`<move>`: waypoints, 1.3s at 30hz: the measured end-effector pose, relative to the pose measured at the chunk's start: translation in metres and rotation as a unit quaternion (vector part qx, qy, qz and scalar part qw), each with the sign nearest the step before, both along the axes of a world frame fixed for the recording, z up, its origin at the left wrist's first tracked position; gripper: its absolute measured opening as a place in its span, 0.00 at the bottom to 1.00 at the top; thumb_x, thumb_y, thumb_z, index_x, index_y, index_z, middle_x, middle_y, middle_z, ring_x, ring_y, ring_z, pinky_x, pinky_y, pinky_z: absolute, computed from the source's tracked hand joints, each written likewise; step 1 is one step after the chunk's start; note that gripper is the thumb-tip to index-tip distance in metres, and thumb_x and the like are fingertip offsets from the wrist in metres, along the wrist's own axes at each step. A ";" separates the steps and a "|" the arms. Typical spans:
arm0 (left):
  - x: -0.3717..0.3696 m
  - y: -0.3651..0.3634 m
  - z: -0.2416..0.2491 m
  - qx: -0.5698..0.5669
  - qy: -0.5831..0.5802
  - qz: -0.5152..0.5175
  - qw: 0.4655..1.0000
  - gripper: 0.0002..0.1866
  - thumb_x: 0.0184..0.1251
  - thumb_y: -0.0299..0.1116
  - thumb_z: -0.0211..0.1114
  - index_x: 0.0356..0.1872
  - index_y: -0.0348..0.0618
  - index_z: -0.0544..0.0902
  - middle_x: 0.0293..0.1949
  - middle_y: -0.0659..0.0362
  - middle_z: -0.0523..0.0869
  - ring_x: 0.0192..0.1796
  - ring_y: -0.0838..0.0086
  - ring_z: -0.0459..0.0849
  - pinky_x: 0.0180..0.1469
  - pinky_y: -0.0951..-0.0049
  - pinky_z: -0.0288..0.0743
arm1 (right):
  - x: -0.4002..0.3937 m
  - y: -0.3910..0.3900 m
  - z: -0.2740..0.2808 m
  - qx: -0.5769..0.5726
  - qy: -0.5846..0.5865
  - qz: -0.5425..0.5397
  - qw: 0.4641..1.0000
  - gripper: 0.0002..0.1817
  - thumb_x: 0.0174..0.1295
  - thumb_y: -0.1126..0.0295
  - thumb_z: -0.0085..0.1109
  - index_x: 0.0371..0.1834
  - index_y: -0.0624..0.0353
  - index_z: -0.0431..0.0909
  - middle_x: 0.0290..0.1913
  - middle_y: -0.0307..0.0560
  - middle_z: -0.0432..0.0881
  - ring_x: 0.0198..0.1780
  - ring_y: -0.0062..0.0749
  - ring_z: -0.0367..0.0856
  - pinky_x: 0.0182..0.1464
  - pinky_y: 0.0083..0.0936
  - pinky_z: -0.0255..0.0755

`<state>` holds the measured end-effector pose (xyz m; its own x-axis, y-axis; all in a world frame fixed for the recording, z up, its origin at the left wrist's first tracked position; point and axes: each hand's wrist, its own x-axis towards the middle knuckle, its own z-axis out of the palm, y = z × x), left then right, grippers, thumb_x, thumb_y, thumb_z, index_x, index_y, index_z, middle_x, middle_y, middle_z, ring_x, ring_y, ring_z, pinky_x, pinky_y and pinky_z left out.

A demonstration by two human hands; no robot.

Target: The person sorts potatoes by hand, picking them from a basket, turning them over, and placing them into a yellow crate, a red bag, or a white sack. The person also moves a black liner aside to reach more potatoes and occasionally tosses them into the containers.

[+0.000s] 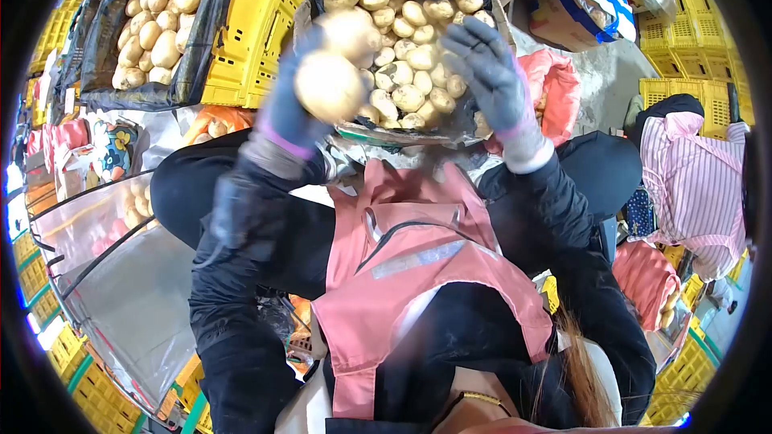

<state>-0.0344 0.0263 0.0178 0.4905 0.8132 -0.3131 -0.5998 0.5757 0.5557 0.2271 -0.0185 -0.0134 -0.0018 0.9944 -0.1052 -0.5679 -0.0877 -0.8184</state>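
Observation:
My left hand, in a dark blue-grey glove, is closed on two large potatoes at the left rim of a round container. Motion blurs the hand and both potatoes, and they hide part of the rim. Dark plastic lines the container, which holds many smaller potatoes, some with dark patches. Over its right side hangs my right hand, gloved alike, fingers stretched towards the potatoes and holding nothing.
Larger potatoes fill a black-lined yellow crate at upper left. Right of the container sits an open pink sack, below a blue-taped cardboard box. A person in a striped pink garment is at far right, near yellow crates.

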 end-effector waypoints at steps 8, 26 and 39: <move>-0.103 0.064 0.011 0.052 -0.149 0.221 0.962 0.39 0.72 0.48 0.55 0.73 0.34 0.51 0.72 0.39 0.58 0.73 0.42 0.61 0.73 0.45 0.61 | 0.011 0.064 -0.198 -0.092 -0.555 0.221 0.797 0.22 0.60 0.67 0.60 0.58 0.58 0.78 0.50 0.54 0.85 0.51 0.36 0.83 0.56 0.27 0.73; -0.017 0.010 -0.018 0.108 0.325 0.073 0.937 0.30 0.73 0.43 0.57 0.71 0.44 0.64 0.66 0.51 0.72 0.65 0.60 0.73 0.64 0.64 0.67 | -0.019 0.034 -0.098 -0.093 -0.382 0.274 0.877 0.38 0.54 0.63 0.74 0.67 0.64 0.68 0.59 0.52 0.79 0.59 0.41 0.79 0.63 0.32 0.70; 0.045 -0.032 -0.016 0.282 0.265 -0.121 0.914 0.42 0.60 0.29 0.70 0.73 0.40 0.58 0.66 0.53 0.68 0.68 0.70 0.69 0.69 0.70 0.64 | -0.010 -0.019 0.006 -0.014 -0.141 0.088 0.986 0.35 0.60 0.65 0.69 0.69 0.65 0.67 0.58 0.47 0.78 0.60 0.29 0.75 0.64 0.26 0.70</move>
